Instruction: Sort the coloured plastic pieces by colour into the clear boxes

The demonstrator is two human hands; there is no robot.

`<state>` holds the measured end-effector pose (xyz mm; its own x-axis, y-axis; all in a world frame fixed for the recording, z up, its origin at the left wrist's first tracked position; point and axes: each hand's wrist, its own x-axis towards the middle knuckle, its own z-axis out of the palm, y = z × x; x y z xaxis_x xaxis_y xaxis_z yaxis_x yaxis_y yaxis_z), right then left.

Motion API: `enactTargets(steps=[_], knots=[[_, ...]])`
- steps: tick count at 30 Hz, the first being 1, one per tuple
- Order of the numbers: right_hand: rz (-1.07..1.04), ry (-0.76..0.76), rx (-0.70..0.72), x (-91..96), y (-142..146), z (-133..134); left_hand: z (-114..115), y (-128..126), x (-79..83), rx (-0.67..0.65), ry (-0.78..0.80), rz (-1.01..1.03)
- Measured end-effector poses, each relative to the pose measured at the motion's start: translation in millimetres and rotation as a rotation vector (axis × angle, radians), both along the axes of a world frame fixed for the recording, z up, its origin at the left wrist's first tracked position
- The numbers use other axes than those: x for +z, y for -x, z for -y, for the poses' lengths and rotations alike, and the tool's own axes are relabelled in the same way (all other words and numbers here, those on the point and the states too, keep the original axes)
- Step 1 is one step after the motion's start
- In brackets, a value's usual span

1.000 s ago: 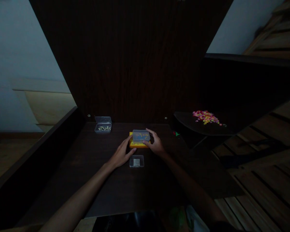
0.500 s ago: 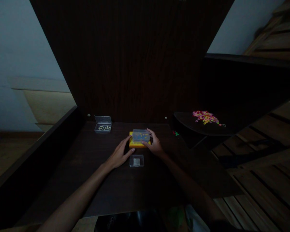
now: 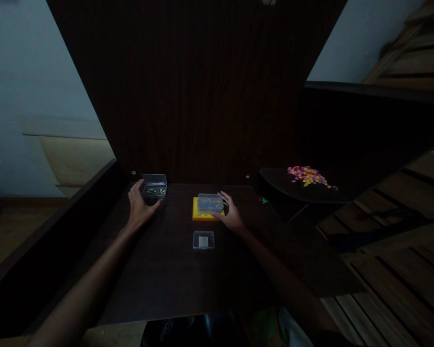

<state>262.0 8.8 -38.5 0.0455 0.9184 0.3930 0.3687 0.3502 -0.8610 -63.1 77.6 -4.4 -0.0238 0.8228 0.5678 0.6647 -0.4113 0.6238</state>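
Observation:
My left hand (image 3: 140,207) is at the left, around the near left side of a clear plastic box (image 3: 160,196) with its lid raised. Its thumb and fingers are apart, and firm contact is hard to make out. Small pale pieces lie inside that box. With the thumb in front and fingers behind, my right hand (image 3: 232,215) grips another clear plastic box (image 3: 210,202), which holds small yellow or orange pieces. This one is over a flat yellow box (image 3: 199,216). Nearer to me lies a small clear case (image 3: 203,240) with a whitish square inside.
Bright pink, yellow and orange bits (image 3: 307,175) are heaped on a dark corner shelf (image 3: 275,181) to the right. A small red and green item (image 3: 263,200) lies below the shelf. A dark side panel (image 3: 58,241) bounds the desk on the left, and a tall panel (image 3: 198,96) stands behind.
My left hand has left the yellow box and moved left to the open-lidded box. My right hand stays on its clear box.

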Motion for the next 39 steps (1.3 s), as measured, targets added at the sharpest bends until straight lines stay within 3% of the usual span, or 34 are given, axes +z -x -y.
enactTargets(steps=[4,9,16,23,29,34,39], knots=[[0.012,0.002,-0.012,-1.4,-1,1,-32,33,-5.5,-0.061,0.196,0.052],[0.011,0.018,-0.026,-4.8,-2,3,-57,42,-10.6,-0.27,0.382,0.218],[-0.004,-0.023,-0.022,-5.2,-3,5,-68,39,-8.9,-0.218,0.441,0.174],[-0.015,-0.033,-0.024,-5.3,-2,4,-43,28,-6.9,-0.177,0.381,0.261],[-0.008,-0.051,-0.019,-4.7,-4,6,-14,4,6.7,-0.177,0.319,0.264],[0.015,-0.091,-0.051,2.9,-2,10,8,-24,24.9,-0.269,0.19,0.28],[0.141,-0.191,-0.135,24.1,0,17,27,-55,39.2,-0.431,0.144,0.267]])
